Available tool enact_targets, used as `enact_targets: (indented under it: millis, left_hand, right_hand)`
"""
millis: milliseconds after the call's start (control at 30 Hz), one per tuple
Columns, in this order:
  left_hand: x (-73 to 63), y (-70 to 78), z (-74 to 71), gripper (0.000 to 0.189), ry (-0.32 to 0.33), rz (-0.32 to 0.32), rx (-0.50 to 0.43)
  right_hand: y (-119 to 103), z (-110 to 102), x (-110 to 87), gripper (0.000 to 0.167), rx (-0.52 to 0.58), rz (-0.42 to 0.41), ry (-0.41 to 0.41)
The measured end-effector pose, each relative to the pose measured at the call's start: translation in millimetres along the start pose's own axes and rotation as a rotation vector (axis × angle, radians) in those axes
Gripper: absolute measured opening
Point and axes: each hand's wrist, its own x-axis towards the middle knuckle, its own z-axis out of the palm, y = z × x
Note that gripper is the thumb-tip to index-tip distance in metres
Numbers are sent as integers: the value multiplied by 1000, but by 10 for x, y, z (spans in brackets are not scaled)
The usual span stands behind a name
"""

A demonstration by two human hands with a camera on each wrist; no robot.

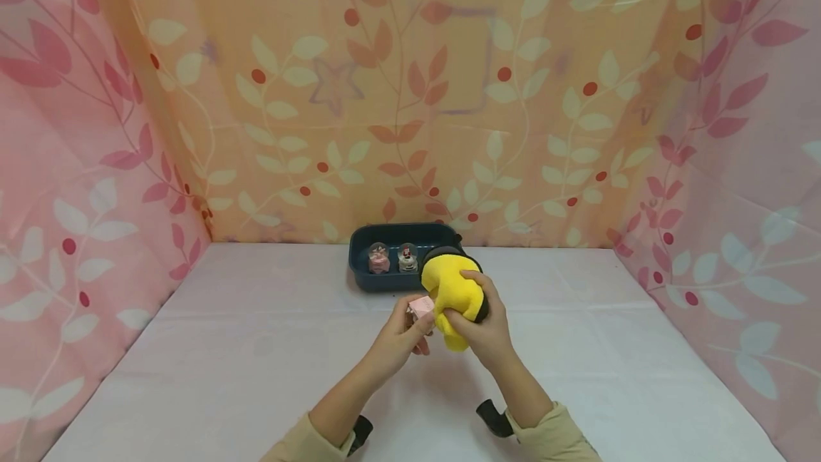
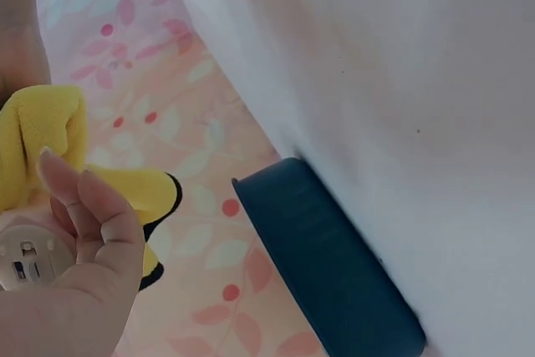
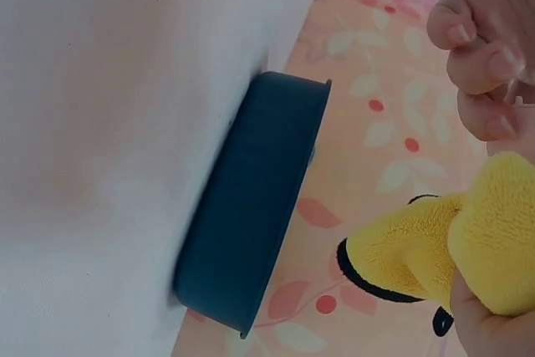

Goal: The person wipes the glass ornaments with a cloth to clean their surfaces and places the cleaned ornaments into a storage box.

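Observation:
Between the thumb and fingers of my left hand [image 1: 393,339] is a small snow globe with a pink base [image 1: 421,307]. Its round underside [image 2: 32,258], with a small switch and slots, faces the left wrist camera, and its dome is hidden. My right hand [image 1: 492,328] grips a bunched yellow cloth [image 1: 454,285] with black edging, held right beside the globe. In the right wrist view the fluffy cloth [image 3: 497,236] bulges over the right thumb, with the left fingers [image 3: 481,68] just above it. Both hands are raised over the white table.
Behind the hands stands a dark blue tray [image 1: 388,282] near the back curtain [image 1: 398,91]. Inside it sit a pink-based snow globe [image 1: 379,259] and a white-based one [image 1: 408,258]; the cloth covers the tray's right part. Leaf-patterned curtains enclose the white table [image 1: 256,348].

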Motion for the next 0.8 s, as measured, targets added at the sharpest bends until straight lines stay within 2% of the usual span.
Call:
enact_targets:
  millis: [167,267,400,567,800]
  left_hand:
    - [15,-22,-9,53,37,-20,58]
    - [21,-16,-21,56,70,-29,57]
    - [20,-4,-30,61,81,-27,4]
    - [8,-6,-42,66,84,-54,-56]
    - [21,-16,-64,51,78,-102,-140]
  right_hand:
    - [-35,-13,-10,58,4,31,48]
    - [-53,-17,-2,57,30,45,70]
    - [-51,-24,21,55,83,59,107]
    - [-29,-35,51,52,133,69,147]
    - [-29,-15,86,50,240,126,221]
